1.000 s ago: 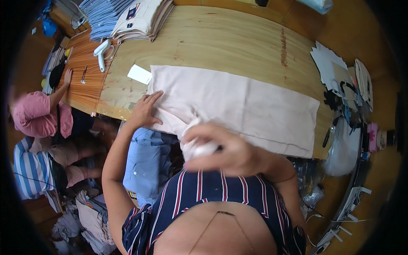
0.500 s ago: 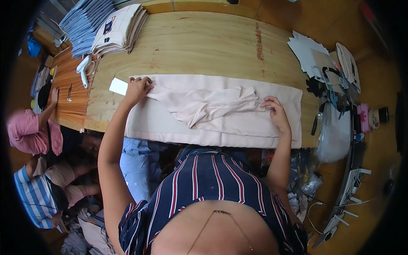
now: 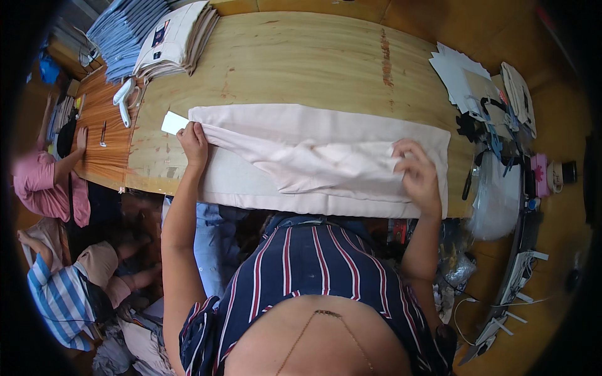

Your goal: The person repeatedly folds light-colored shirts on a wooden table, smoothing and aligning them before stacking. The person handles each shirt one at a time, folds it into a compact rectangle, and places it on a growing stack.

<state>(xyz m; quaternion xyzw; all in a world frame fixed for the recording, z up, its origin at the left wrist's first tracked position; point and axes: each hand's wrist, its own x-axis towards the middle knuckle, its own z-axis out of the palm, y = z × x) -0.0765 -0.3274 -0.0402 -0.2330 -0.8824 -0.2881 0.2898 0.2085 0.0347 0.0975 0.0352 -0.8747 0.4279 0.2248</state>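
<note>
A pale pink garment [image 3: 376, 122] lies lengthwise across the wooden table in front of me, with a long loose layer bunched over its flat part. My left hand [image 3: 194, 141] is closed on the end of that loose layer, pulling it into a taut point at the left. Beside those fingers lies a white card [image 3: 174, 123], partly hidden by the hand. My right hand [image 3: 416, 172] hovers over or lightly touches the garment's right end, slightly blurred, its fingers bent and apart with nothing between them.
Folded beige trousers [image 3: 179, 41] and a blue clothing stack [image 3: 119, 37] stand at the back left, near a white handheld tool [image 3: 124, 100]. White papers [image 3: 461, 75] and plastic bags [image 3: 492, 200] lie at right. Two people, one in pink [image 3: 47, 182], are at left.
My left hand has shifted down and slightly left, drawing the loose layer straighter and tighter. My right hand has moved a little right, its fingers lifted and spread. The people at left have shifted.
</note>
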